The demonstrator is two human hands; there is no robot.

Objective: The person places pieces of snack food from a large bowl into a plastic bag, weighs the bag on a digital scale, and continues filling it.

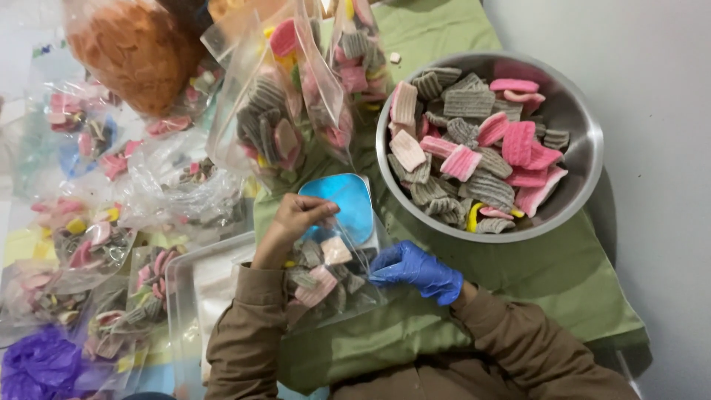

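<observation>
Head cam, looking down at a work surface w/ green cloth.

Left hand – bare, fingers pinched together on the top edge of a clear plastic bag, gripping it at the upper left corner. Right hand – in a blue glove, fingers closed on the bag's right edge, approx mid-height. Both hands clamped on the same bag, holding it between them, just above the person's brown sleeves.

Bag holds ridged crackers – grey and pale pink pieces, loosely piled. It sits over a small scale w/ blue top, partly covering it; can't tell if the bag rests on the scale or is lifted off.

Right of the scale: big steel bowl on the cloth, full of the same crackers – grey, pink, a bit of yellow. Close to the bag, not touching as far as I can see.

Behind the scale: several filled clear bags standing w/ mixed grey/pink/yellow pieces. Upper left: a bag of orange chips. Left side: many more filled bags lying flat, overlapping. A clear plastic tray is just under the left forearm. Purple plastic bunched at bottom left corner.
</observation>
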